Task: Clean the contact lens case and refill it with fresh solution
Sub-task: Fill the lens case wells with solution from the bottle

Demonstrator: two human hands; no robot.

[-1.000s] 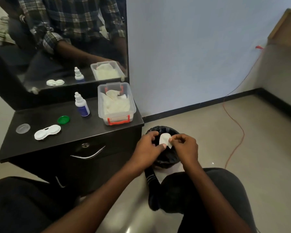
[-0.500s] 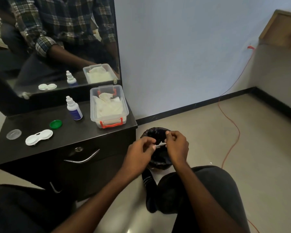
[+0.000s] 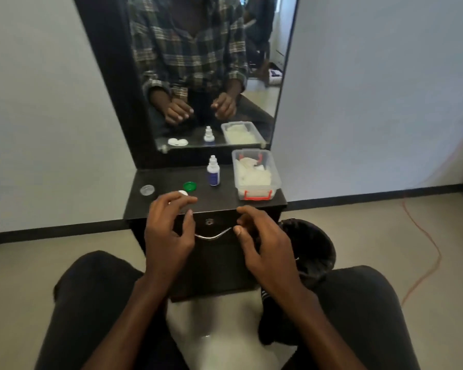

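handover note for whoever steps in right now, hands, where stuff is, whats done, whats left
Left hand: fingers loosely spread, holding nothing, in front of the contact lens case, which it mostly hides.
Right hand: loosely curled, nothing visible in it, beside the bin.
On the dresser top: green cap, clear cap, solution bottle upright, tissue box at the right.
Done: both caps are off the case.
Left: whether the wells are wiped cannot be told. The bottle stands untouched, so probably fill the wells and screw both caps back on.
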